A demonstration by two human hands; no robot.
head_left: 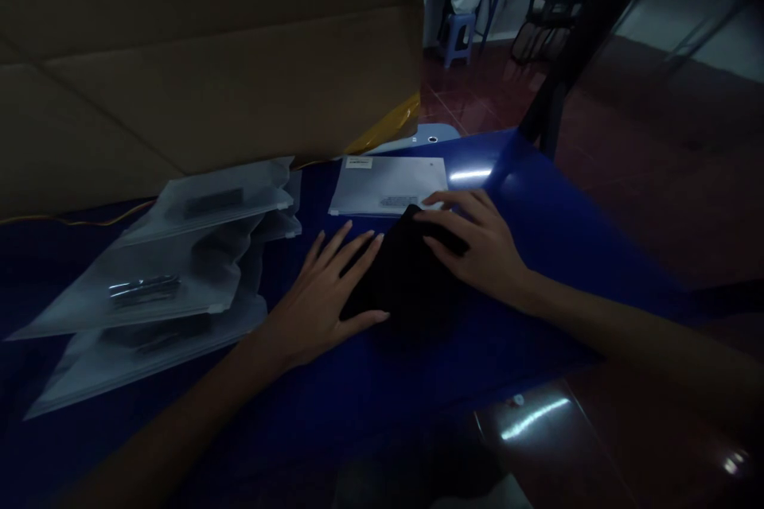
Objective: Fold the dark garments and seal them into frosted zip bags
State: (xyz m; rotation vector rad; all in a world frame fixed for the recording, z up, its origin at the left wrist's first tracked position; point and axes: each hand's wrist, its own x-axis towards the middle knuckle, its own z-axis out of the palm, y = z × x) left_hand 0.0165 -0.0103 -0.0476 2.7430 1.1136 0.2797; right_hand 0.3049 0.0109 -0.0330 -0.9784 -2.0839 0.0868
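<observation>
While both hands (322, 286) (477, 242) press it, seemingly folded black cloth (403, 274) lies between.

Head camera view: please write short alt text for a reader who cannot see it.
Two hands, left and right, lie flat on a folded black cloth on a blue table. Frosted plastic bags lie at the left, under a big cardboard box.

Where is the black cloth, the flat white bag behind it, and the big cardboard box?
Folded black cloth (401, 274), head view, its middle.
Flat white plastic bag (382, 184), head view, its centre.
Big brown cardboard box (208, 64), head view, its front wall.
</observation>
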